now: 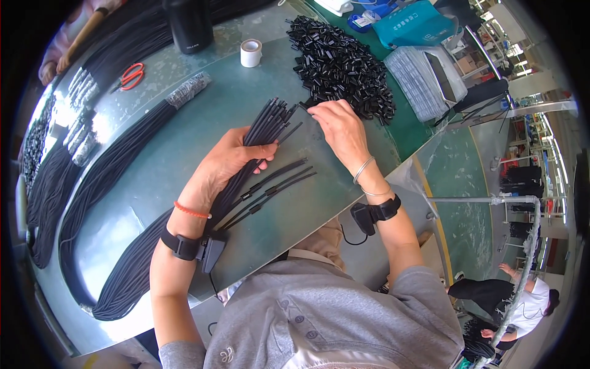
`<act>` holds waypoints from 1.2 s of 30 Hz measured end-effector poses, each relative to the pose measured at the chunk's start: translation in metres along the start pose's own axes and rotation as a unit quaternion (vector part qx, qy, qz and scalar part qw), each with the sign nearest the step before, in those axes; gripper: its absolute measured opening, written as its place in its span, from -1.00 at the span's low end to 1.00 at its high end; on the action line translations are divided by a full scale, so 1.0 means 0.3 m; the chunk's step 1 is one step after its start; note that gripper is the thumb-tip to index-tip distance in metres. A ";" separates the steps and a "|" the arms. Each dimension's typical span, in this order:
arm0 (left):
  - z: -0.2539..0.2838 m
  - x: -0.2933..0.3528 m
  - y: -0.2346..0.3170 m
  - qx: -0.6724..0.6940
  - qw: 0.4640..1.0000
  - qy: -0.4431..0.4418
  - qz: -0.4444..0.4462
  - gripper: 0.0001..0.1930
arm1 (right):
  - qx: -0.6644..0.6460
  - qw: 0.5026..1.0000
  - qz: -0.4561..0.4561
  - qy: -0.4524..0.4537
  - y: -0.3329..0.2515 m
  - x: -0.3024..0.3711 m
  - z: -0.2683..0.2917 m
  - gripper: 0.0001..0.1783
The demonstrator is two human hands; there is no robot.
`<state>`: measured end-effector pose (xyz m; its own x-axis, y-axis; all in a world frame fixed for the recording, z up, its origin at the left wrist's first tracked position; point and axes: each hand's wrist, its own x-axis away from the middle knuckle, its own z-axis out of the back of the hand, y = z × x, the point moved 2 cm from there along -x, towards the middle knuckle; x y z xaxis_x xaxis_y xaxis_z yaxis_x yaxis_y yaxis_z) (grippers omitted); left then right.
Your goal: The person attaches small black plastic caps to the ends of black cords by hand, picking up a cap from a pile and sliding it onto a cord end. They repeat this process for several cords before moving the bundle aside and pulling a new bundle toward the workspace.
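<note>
The cables [268, 122] are fanning up over the middle of the worktop [319, 190], their ends pointing away from me and the rest trailing down toward the near left corner. My left hand [243, 150] is gripping the bunch just below the ends, thumb wrapping across the front. My right hand [338, 126] is hovering just beside those ends, fingertips bunching together by a small dark bit; I'm not able to tell whether they're pinching it. A few loose cables [270, 190] are lying between the bunch and the near edge, black sleeves showing on them. Beyond my right hand, a heap of black pieces [341, 71] is spreading toward the right edge. A white tape roll [251, 55] is standing left of the heap, and a second bundle [126, 135] is curving along the left side, with red-handled scissors [131, 77] resting near its wrapped end. A black bottle [187, 26] is standing toward the far edge.
</note>
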<state>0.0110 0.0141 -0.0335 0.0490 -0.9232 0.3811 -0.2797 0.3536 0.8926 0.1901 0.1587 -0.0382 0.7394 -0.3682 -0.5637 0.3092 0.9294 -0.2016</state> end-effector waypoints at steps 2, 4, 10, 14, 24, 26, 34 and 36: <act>0.004 0.001 -0.004 0.002 1.000 -0.002 -0.003 -0.75 | -0.099 0.990 -0.105 -0.004 -0.017 -0.004 0.018 -0.81; 0.007 0.000 -0.008 -0.002 1.000 0.001 -0.010 -0.77 | -0.148 0.976 -0.157 -0.007 -0.025 -0.002 0.028 -0.81; 0.007 0.006 -0.003 -0.009 1.000 0.002 -0.021 -0.78 | -0.622 0.701 -0.347 -0.048 -0.041 0.002 0.035 -0.89; 0.004 0.004 0.000 -0.027 0.999 0.006 -0.017 -0.76 | -0.563 0.772 -0.277 -0.104 -0.024 -0.006 0.039 -0.90; 0.001 -0.003 -0.003 -0.014 0.999 -0.012 -0.030 -0.77 | -0.104 0.986 0.076 -0.104 -0.251 0.007 0.080 -0.89; 0.014 0.010 -0.011 0.001 1.000 0.001 -0.015 -0.76 | -0.112 0.992 -0.016 -0.049 -0.179 0.006 0.092 -0.90; 0.004 -0.001 -0.011 -0.012 1.000 0.001 0.005 -0.75 | -0.049 0.967 -0.239 -0.078 0.031 0.080 0.077 -0.90; 0.003 0.000 -0.012 -0.015 1.000 -0.001 -0.001 -0.75 | -0.057 0.973 -0.209 -0.086 0.041 0.075 0.076 -0.87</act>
<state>0.0111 0.0128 -0.0369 0.0475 -0.9245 0.3782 -0.2512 0.3554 0.9003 0.2242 0.1613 -0.0352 0.6562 -0.7035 -0.2731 0.5432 0.6915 -0.4761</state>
